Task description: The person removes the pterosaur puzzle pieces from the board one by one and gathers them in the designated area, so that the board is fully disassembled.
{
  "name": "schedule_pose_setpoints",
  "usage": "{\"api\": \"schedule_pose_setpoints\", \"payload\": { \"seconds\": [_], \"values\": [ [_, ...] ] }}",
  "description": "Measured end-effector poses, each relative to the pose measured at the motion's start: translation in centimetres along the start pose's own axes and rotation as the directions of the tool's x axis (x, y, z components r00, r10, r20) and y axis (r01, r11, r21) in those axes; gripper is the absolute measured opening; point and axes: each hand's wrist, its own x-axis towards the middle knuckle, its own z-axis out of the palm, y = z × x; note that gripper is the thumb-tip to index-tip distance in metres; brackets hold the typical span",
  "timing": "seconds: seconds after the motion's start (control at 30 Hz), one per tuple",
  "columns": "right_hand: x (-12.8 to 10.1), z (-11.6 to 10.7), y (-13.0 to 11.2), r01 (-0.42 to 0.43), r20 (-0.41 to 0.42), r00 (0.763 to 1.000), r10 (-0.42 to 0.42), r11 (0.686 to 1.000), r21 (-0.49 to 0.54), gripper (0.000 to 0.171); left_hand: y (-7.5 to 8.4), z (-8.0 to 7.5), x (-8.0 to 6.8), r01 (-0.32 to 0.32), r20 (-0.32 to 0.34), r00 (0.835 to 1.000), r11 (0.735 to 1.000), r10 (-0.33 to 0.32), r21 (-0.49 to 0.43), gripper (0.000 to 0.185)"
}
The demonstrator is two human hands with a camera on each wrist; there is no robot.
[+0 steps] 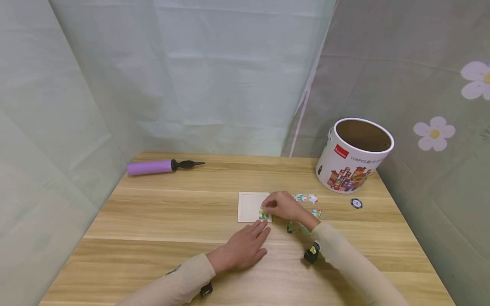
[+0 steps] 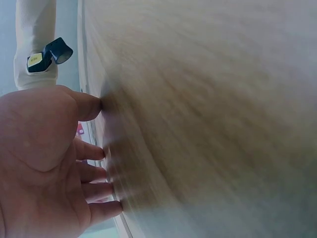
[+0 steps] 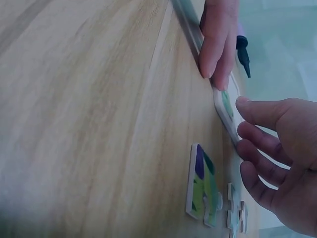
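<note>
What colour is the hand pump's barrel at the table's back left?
Purple, with a black nozzle end; head view shows it best.

On the wooden table: one square pale puzzle tray (image 1: 249, 206), one purple hand pump (image 1: 150, 167), one white cardboard tub (image 1: 354, 156), one round black-and-white disc (image 1: 356, 203), two hands.

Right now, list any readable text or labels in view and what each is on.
"108PCS", followed by characters too blurred to read: on the side of the white tub.
Red brand label on the tub, upper left: too small to read.
Yellow tag on the right wrist strap: unreadable.
Round disc on the table: markings unreadable.
</note>
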Motion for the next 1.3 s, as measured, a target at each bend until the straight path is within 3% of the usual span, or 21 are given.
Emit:
{"api": "schedule_pose_setpoints", "payload": {
  "seconds": [0.57,1.1,1.3],
  "values": [
    [0.13,0.25,0.16,0.029,-0.011,1.000,-0.030,0.999,-0.039,0.008,0.07,-0.36,-0.03,-0.009,-0.004,1.000,1.000,0.009,0.021,0.058],
    [0.14,0.42,0.19,-0.007,-0.014,1.000,0.007,1.000,0.003,0.005,0.00,-0.02,0.21,-0.006,0.001,1.000,0.999,0.006,0.041,0.059],
    [0.04,0.22,-0.12,-0.014,-0.023,1.000,0.016,0.997,0.078,0.003,0.05,0.01,0.20,-0.003,0.002,1.000,0.999,0.003,0.040,0.059]
  ]
}}
